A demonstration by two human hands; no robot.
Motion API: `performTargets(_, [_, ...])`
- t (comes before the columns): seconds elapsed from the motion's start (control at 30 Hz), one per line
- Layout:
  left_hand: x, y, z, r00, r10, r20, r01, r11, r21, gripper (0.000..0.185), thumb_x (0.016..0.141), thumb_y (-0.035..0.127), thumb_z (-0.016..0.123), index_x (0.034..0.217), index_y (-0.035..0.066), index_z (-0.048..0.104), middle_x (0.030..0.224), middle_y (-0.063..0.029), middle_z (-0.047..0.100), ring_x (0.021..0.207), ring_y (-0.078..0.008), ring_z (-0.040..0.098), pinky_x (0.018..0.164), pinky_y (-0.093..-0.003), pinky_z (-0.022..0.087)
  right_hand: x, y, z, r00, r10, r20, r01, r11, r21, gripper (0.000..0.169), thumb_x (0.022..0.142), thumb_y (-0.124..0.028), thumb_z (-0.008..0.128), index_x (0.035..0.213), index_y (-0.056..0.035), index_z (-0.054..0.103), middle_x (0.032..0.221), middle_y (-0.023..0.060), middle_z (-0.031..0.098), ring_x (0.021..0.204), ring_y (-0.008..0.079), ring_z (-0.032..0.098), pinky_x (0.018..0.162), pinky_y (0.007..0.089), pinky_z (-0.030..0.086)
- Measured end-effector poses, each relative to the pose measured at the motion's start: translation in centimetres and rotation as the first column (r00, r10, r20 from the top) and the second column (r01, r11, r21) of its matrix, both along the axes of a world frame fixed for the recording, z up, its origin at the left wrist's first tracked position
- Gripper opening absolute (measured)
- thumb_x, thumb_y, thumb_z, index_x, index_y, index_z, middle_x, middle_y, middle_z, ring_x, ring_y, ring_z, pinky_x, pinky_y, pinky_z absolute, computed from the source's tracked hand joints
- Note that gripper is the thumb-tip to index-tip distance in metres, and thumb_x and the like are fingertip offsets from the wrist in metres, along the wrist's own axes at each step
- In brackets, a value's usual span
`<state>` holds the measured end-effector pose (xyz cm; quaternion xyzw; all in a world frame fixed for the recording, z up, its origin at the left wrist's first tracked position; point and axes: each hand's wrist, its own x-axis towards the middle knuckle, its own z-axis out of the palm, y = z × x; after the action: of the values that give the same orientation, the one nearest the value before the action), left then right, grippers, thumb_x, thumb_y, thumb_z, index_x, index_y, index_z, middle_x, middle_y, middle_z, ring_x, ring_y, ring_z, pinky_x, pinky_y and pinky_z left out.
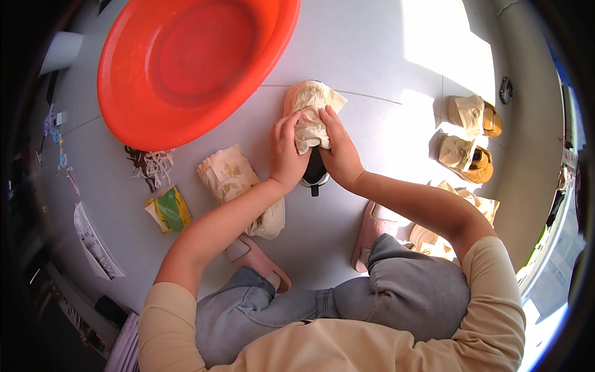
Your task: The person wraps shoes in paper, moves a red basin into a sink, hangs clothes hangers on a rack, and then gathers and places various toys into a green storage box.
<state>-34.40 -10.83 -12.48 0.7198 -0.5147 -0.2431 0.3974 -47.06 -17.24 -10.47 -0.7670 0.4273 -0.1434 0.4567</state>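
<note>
On the floor before me stands a shoe with a dark lining and a heel pull loop (314, 169). Wrinkled, damp-looking cream paper (307, 95) covers its toe and upper, leaving the heel opening bare. My left hand (286, 156) clasps the paper and shoe from the left side. From the right, my right hand (343, 156) presses against the same covered shoe, fingertips on the paper. Another bundle in stained paper (232, 174) lies left of it, partly behind my left forearm. Where the sole meets the floor is hidden.
A large red plastic basin (204, 51) stands at upper left. Below it lie shoelaces (158, 165) and a green-and-yellow packet (169, 209). Brown shoes (481, 165) with paper over their toes sit in sunlight at right, near more paper (485, 204). My pink clogs (372, 232) flank the work.
</note>
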Motion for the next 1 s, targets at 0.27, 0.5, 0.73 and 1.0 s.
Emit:
performTargets(0.27, [4.1,1.2,-0.4,0.928,-0.357,-0.109,0.359,0.933,-0.006,0.101,0.058,0.031,0.083,0.139,0.011,0.026,0.132,-0.0119,0.033,0.123,-0.0292,0.035,0.102,-0.0403,0.032,-2.4,-0.9,0.3,0.992,0.090,0.090,-0.094,0.995,0.038,0.087,0.074,-0.015,0.069,0.141,-0.0060,0.015,0.138,0.0221,0.031,0.126,0.0351,0.034,0.099,0.0385,0.036])
performTargets(0.5, [5.4,1.3,1.0,0.874,-0.426,-0.234,0.448,0.893,0.047,0.111,0.055,0.041,0.083,0.140,0.010,0.020,0.134,-0.0148,0.033,0.124,-0.0299,0.034,0.104,-0.0415,0.029,-2.4,-1.3,1.2,0.984,0.165,0.071,-0.150,0.972,-0.179,0.074,0.068,-0.014,0.071,0.131,-0.0050,0.034,0.126,0.0176,0.041,0.115,0.0356,0.042,0.094,0.0384,0.039])
performTargets(0.73, [4.6,0.1,2.9,0.909,-0.399,0.119,0.395,0.917,0.052,0.083,0.065,0.021,0.076,0.134,0.009,0.030,0.124,-0.0146,0.042,0.117,-0.0319,0.041,0.098,-0.0411,0.034,-0.1,-1.6,1.0,0.991,0.081,-0.104,-0.107,0.957,-0.269,0.053,0.060,-0.004,0.068,0.107,-0.0049,0.045,0.105,0.0149,0.046,0.097,0.0342,0.046,0.084,0.0382,0.043])
performTargets(1.0, [1.9,-1.1,1.6,0.954,-0.165,0.249,0.166,0.986,0.015,0.052,0.061,0.003,0.069,0.107,0.010,0.047,0.105,-0.0103,0.047,0.098,-0.0316,0.047,0.086,-0.0393,0.040,-0.7,-1.0,0.6,0.997,0.080,0.011,-0.074,0.965,-0.251,0.060,0.064,-0.012,0.073,0.116,-0.0049,0.043,0.111,0.0158,0.044,0.105,0.0342,0.044,0.087,0.0366,0.042])
